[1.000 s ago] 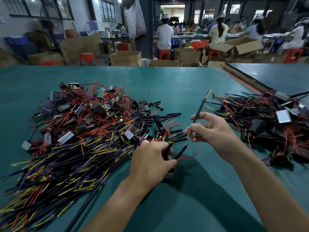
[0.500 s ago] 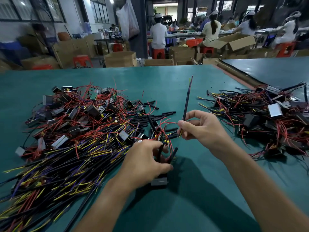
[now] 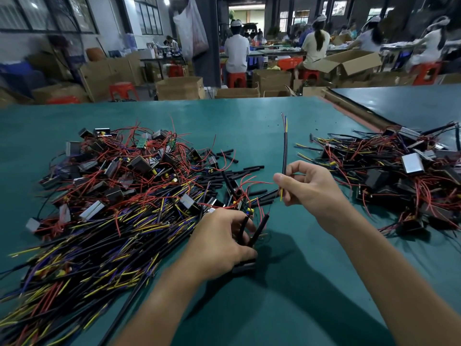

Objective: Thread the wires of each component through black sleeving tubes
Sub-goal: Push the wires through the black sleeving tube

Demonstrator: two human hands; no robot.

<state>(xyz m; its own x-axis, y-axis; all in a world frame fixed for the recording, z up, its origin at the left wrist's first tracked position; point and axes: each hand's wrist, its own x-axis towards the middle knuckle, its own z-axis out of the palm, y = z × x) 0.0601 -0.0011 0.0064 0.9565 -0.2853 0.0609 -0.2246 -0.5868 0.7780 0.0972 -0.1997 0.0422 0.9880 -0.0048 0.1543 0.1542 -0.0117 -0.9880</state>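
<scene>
1. Our right hand is raised over the green worktop. Its grip is narrow, thumb and forefinger pinching a long black sleeving tube near its lower end.
2. That tube stands almost upright. Wire tips in red, blue and yellow show out of its top, and a yellow wire end hangs below the pinch.
3. Our left hand sits low by the worktop, at the near edge of the big heap. Its grip is curled round two shorter black tubes, which slant up and to the right.
4. A dark component lies under the left hand's fingers. We cannot tell whether the hand holds it or only covers it.
5. On the left we see a heap of components tangled in red wire. Nearer us, long sleeved leads with yellow and purple ends fan out toward the lower left corner.
6. Loose short tube pieces lie scattered on the worktop between that heap and the right hand.
7. On the right a second heap of components and wires lies well apart from the first.
8. Beyond the worktop stand cardboard boxes, and people sit on red stools at other tables.
</scene>
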